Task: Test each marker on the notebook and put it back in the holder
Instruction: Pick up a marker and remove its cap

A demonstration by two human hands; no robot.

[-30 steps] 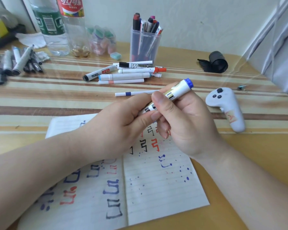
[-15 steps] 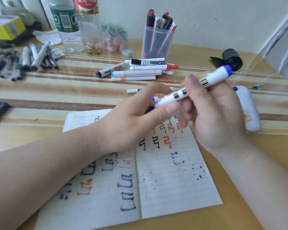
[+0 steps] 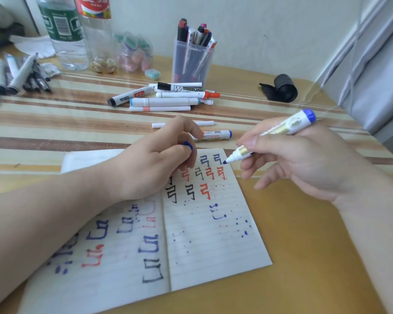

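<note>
1. Right hand (image 3: 304, 159) pinches the uncapped marker (image 3: 286, 128), tip at the notebook (image 3: 213, 245) far-right corner.
2. Left hand (image 3: 150, 164) grips the blue cap (image 3: 188, 146), resting on the notebook.
3. Marker is probably light, stiff and smooth; hold low on the barrel.

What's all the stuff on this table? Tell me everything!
notebook: one, white, open, scribbled on, nearest.
marker: one, white with a blue end, uncapped, held by the page's top corner.
cap: one, blue, held over the notebook.
holder: one, clear, full of pens, at the back.
loose markers: about seven, mostly white, before the holder.
grey pens: a pile, far left.
bottles: two, clear, back left.
eraser: one, teal, left of the holder.
roll: one, black, back right.
left hand: grips the cap.
right hand: holds the marker.
</note>
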